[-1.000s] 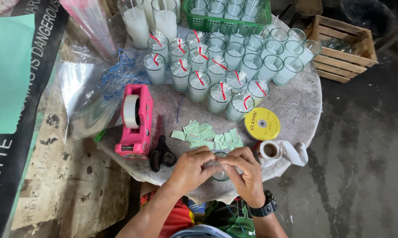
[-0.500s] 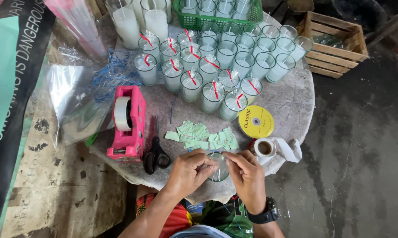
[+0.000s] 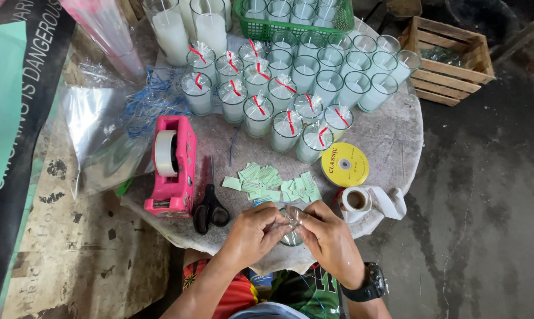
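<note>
Low centre of the frame, both hands pinch clear wrap over the glass (image 3: 291, 236) standing upright at the surface's near edge, left hand (image 3: 256, 229) and right hand (image 3: 329, 235) closed, flanking it equally close.

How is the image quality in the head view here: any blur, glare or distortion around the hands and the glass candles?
Head view: soft, even daylight, no hard shadows. The left hand and right hand look slightly soft at the fingertips around the clear glass candle jar. The crinkled clear plastic sheet shows bright glare. Wide-angle distortion bends the round grey table edge and the wooden crate.
</note>
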